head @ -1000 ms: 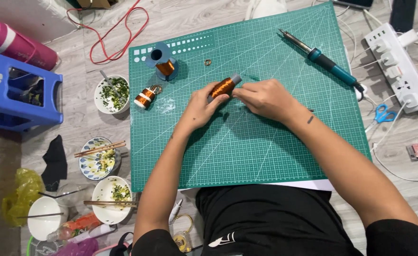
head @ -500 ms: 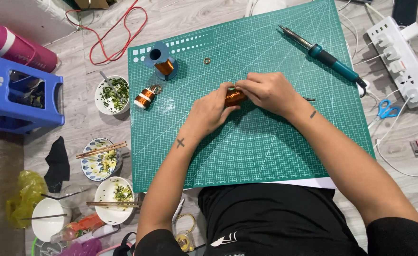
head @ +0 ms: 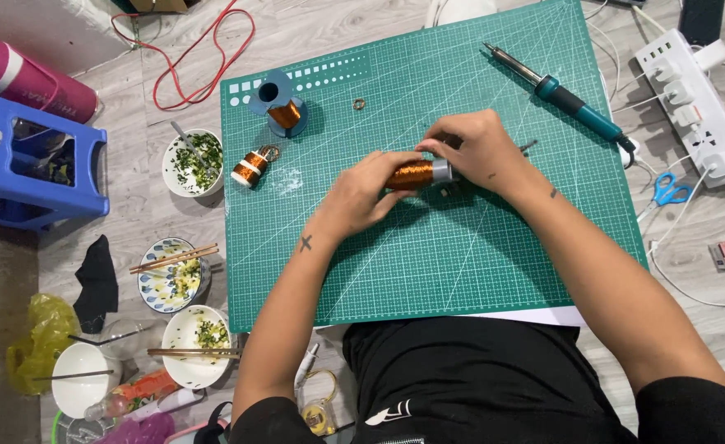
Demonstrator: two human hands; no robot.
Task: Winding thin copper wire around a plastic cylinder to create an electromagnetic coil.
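Both forearms extend forward and converge at centre. Left hand (head: 362, 197) is curled, palm down, fingers closed in a grip. Right hand (head: 473, 152) is curled opposite it, fingertips pinched closed, wrist slightly raised

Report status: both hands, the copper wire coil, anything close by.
Left hand and right hand both grip copper wire coil above green cutting mat. Teal-handled soldering iron lies clear, beyond right hand.

Copper-wire spool (head: 412, 174) ends under both hands, small dark part (head: 447, 191) beside it unidentifiable.
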